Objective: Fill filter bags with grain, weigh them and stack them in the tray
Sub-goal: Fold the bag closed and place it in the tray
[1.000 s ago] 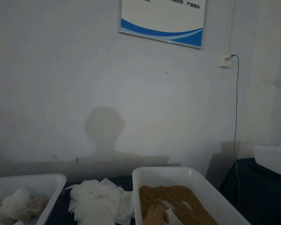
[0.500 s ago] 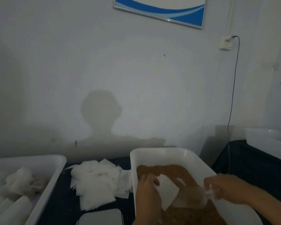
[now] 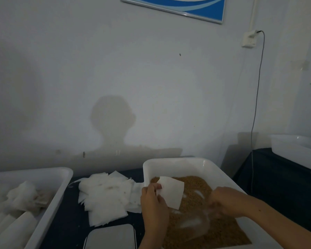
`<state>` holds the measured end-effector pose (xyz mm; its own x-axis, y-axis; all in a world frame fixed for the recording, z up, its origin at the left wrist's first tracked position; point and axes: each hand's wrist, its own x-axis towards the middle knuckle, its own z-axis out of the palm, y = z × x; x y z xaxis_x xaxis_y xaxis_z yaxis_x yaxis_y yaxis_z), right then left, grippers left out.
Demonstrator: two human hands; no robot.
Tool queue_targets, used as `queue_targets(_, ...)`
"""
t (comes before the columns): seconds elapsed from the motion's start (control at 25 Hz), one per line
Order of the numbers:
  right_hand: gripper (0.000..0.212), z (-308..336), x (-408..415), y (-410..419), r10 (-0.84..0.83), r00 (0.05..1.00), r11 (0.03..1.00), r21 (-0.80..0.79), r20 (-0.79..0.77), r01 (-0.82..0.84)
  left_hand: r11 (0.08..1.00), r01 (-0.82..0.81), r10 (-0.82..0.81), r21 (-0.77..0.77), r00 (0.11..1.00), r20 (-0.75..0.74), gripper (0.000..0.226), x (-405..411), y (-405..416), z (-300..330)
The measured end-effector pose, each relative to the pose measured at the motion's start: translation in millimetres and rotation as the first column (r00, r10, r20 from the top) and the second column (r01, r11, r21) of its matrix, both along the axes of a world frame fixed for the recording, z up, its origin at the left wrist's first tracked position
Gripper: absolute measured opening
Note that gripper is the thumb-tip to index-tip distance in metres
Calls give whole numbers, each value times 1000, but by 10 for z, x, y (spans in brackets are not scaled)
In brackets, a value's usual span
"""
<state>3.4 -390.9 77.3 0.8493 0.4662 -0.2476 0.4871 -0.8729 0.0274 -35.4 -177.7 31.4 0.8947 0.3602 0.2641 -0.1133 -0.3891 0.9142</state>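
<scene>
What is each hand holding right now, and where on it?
Left hand pinches a filter bag by its left edge. Right hand grips a clear scoop by its handle.

both forearms bare, no sleeves, gloves, rings or watch showing on left grip (image 3: 153, 200) or right grip (image 3: 223, 200).

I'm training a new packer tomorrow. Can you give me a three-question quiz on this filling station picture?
1. True or false: the left hand holds a filter bag over the grain.
2. What lies on the table between the two near trays? A) a pile of empty bags B) a bottle C) a knife
3. Fill in: the right hand grips a clear ____ in the grain tray.

Key: 1 true; 2 A; 3 scoop.
</scene>
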Motion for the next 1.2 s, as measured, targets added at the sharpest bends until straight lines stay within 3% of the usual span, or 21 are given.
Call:
queue_targets(0.24, 18, -213, -25, 149, 118, 985, 985, 137, -123, -100, 1000, -1, 0, 14, 1000, 24, 23, 7, 8, -25)
queue_targets(0.4, 31, -264, -51, 2, 90, 960, 963, 269, -266, -16, 1000, 20, -21, 18, 999, 48, 14, 41, 6, -52)
queue_targets(0.52, 35, -272, -76, -103, 115, 925, 913, 406, -362, 45, 986, 40, -53, 160, 996, 75, 14, 144, 66, -49)
queue_targets(0.6, 35, -214, -104, -190, 131, 917, 877, 476, -377, 70, 940, 65, -95, 335, 993, 76, 13, 238, 132, -26)
queue_targets(0.72, 33, -103, -163, -374, 142, 923, 821, 564, -359, 93, 786, 153, -198, 599, 980, 10, 17, 359, 199, 25)
queue_targets(0.84, 29, 40, -236, -544, 98, 932, 760, 631, -349, 156, 649, 231, -257, 725, 963, -77, 28, 418, 160, 75)
queue_targets(1.04, 14, 166, -331, -562, -66, 978, 816, 554, -198, 167, 554, 330, -321, 764, 932, -170, 20, 382, -28, -32)
queue_targets(1.2, 17, 242, -401, -437, -132, 983, 900, 400, -127, 173, 608, 365, -329, 705, 924, -195, 25, 338, -101, -75)
